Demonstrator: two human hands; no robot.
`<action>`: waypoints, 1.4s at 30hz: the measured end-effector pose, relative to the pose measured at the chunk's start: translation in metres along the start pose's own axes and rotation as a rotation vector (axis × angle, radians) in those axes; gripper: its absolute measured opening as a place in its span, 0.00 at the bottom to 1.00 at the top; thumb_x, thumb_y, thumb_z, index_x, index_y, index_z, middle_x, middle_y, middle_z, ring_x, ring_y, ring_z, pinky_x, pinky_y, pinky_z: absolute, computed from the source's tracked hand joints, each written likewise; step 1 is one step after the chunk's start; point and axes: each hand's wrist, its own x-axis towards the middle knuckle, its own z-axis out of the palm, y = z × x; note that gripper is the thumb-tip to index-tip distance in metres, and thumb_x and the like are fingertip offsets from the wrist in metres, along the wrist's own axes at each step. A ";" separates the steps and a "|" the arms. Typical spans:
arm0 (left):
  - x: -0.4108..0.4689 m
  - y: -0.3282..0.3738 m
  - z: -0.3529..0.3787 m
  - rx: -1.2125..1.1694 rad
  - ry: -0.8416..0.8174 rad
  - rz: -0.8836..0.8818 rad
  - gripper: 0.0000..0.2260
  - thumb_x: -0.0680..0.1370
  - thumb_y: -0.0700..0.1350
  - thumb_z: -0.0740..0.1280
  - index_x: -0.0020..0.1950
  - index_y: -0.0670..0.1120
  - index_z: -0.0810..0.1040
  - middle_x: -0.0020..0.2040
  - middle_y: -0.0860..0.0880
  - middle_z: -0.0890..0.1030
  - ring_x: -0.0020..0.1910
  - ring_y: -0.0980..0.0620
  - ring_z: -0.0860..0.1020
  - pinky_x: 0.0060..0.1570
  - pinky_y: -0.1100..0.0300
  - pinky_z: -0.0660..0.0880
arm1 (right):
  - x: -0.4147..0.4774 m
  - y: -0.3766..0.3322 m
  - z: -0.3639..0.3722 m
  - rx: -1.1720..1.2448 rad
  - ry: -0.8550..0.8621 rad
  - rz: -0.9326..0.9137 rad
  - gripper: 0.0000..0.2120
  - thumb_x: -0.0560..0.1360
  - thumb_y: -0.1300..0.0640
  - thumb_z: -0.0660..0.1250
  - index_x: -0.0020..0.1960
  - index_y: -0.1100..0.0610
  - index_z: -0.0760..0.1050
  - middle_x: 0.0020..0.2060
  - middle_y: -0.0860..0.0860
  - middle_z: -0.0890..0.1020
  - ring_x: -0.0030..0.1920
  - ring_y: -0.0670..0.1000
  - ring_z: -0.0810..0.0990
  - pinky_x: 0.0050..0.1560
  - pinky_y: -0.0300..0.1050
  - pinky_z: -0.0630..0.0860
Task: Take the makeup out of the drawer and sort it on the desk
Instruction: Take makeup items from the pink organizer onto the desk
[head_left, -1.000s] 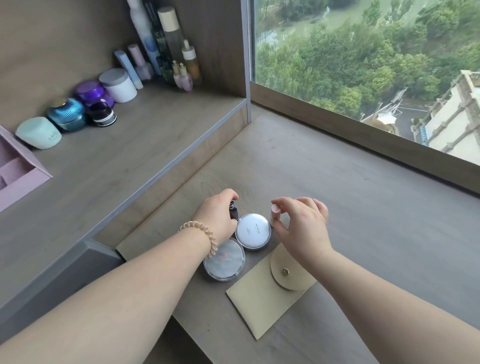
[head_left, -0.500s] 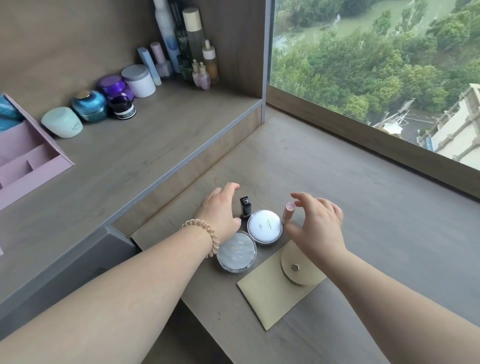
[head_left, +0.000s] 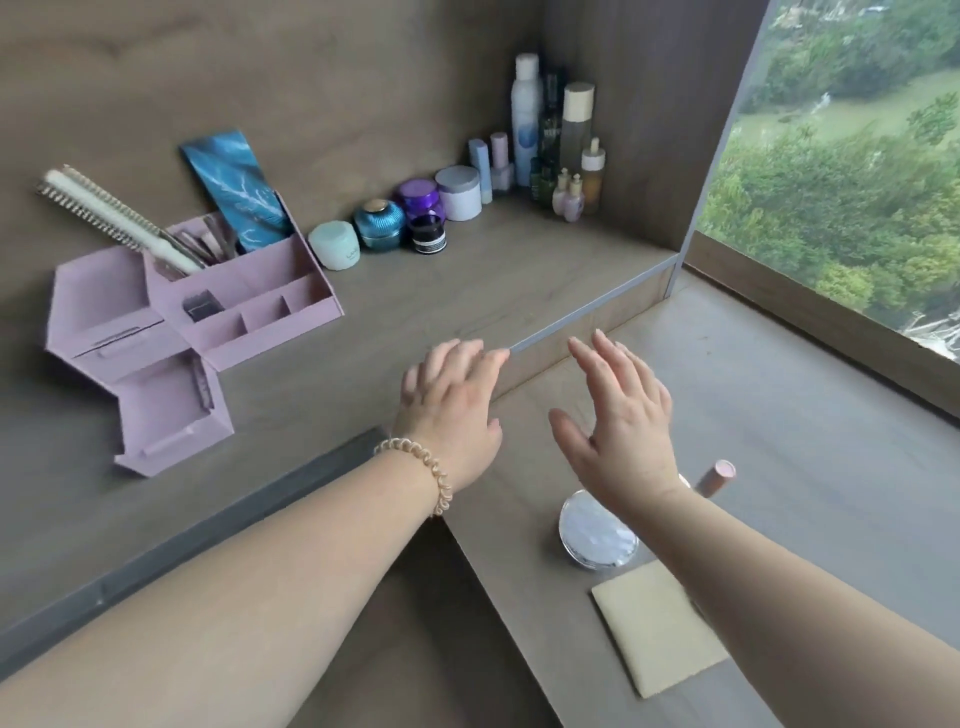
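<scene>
Both your hands are up off the table (head_left: 779, 415) with nothing in them: the left hand (head_left: 452, 410) hovers palm down with its fingers (head_left: 467, 353) released and loosely spread near the edge of the raised shelf (head_left: 467, 280), and the right hand (head_left: 621, 426) hangs beside it, fingers (head_left: 608, 358) released and fanned out. The makeup sits below your right wrist on the table: a round compact (head_left: 597, 538), a pink tube (head_left: 719, 475) standing just behind it, and a beige pouch (head_left: 654, 623) lying flat nearer you. Your right forearm hides whatever else is there.

The tube looks the likeliest thing to go wrong. It is narrow and upright, and your right forearm passes close above it, so a careless drop of the arm could knock it over and send it rolling along the table. The compact lies near the table's front edge, so I judge a sweep of the wrist could push it off. If you reach for the purple organiser (head_left: 208, 322) on the shelf, mind the brush (head_left: 114, 218) leaning out of it.

Half a second ago your hands were down at the makeup, the left beside a small dark bottle and the right just off the tube. Now both have lifted and moved toward the shelf, the view has swung left to show the organiser, and the bottle and second compact are out of sight
</scene>
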 end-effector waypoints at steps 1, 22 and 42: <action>-0.003 -0.011 -0.006 0.030 0.018 -0.023 0.29 0.72 0.49 0.66 0.72 0.56 0.61 0.74 0.52 0.61 0.73 0.50 0.54 0.66 0.53 0.51 | 0.006 -0.010 0.006 -0.002 -0.019 -0.016 0.31 0.70 0.46 0.60 0.72 0.49 0.63 0.72 0.53 0.66 0.73 0.57 0.61 0.69 0.53 0.56; -0.036 -0.256 -0.106 0.275 0.180 -0.533 0.33 0.75 0.50 0.62 0.76 0.51 0.51 0.78 0.48 0.48 0.77 0.49 0.46 0.74 0.51 0.46 | 0.119 -0.229 0.156 -0.011 -0.301 -0.450 0.30 0.74 0.52 0.62 0.74 0.49 0.57 0.76 0.53 0.55 0.75 0.54 0.52 0.70 0.52 0.53; -0.005 -0.316 -0.063 0.361 0.246 -0.491 0.37 0.73 0.61 0.62 0.76 0.45 0.56 0.76 0.43 0.59 0.75 0.41 0.56 0.73 0.48 0.50 | 0.242 -0.309 0.247 0.153 -0.263 -0.216 0.22 0.78 0.53 0.56 0.72 0.55 0.62 0.65 0.59 0.68 0.64 0.62 0.69 0.62 0.56 0.69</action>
